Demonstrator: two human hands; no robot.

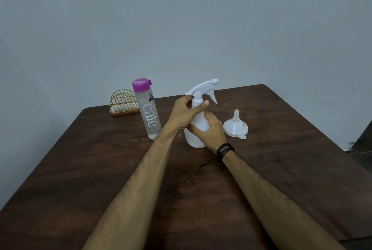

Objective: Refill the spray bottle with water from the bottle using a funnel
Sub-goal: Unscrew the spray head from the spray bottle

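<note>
At the far left of the dark brown wooden table (100, 169) stands a gold wire napkin holder (123, 102), close to the rear edge. Just right of it stands a clear plastic water bottle (148, 112), upright, its purple flip lid closed, white lettering on its side. Right of that, near the table's middle, stands the white translucent plastic spray bottle (196, 126), upright, white trigger head fitted. The left hand (186, 111) grips its neck below the trigger head, thumb across the front. The right hand (209, 130), black cord bracelet (225, 151) at the wrist, grips the bottle's body from the right. Just beside it, further right, a white translucent plastic funnel (235, 125) rests mouth-down on the table, spout up, touching neither hand.
</note>
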